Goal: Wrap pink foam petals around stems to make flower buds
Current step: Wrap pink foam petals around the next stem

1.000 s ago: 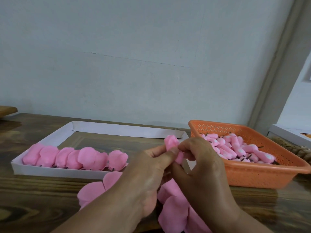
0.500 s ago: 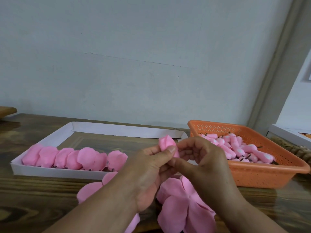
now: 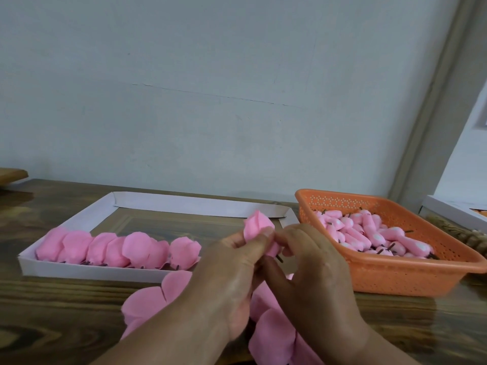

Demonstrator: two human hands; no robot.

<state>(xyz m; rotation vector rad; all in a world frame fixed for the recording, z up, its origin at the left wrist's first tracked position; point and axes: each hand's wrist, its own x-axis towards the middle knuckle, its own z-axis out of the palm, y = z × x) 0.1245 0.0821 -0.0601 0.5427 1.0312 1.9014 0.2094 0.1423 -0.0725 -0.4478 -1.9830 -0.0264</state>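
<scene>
Between both hands I hold a pink foam bud [image 3: 257, 226], its petal curled round a dark stem that pokes out below. My left hand [image 3: 234, 280] pinches the bud with thumb and fingers. My right hand [image 3: 313, 267] pinches its lower part from the right. Loose pink foam petals [image 3: 158, 299] lie on the wooden table [image 3: 52, 312] under my hands. A row of wrapped pink buds [image 3: 118, 248] lines the near side of a white cardboard tray [image 3: 79, 270]. An orange basket [image 3: 395, 280] on the right holds several small pink bud cores with stems [image 3: 369, 235].
A pale wall stands close behind the table. A white box [image 3: 453, 209] and a woven brown object [image 3: 458, 233] sit at the far right. A wooden piece [image 3: 10, 173] shows at the left edge.
The bud has shifted slightly left and lower between my hands. My right fingers have moved down to its base, and the dark stem now shows.
</scene>
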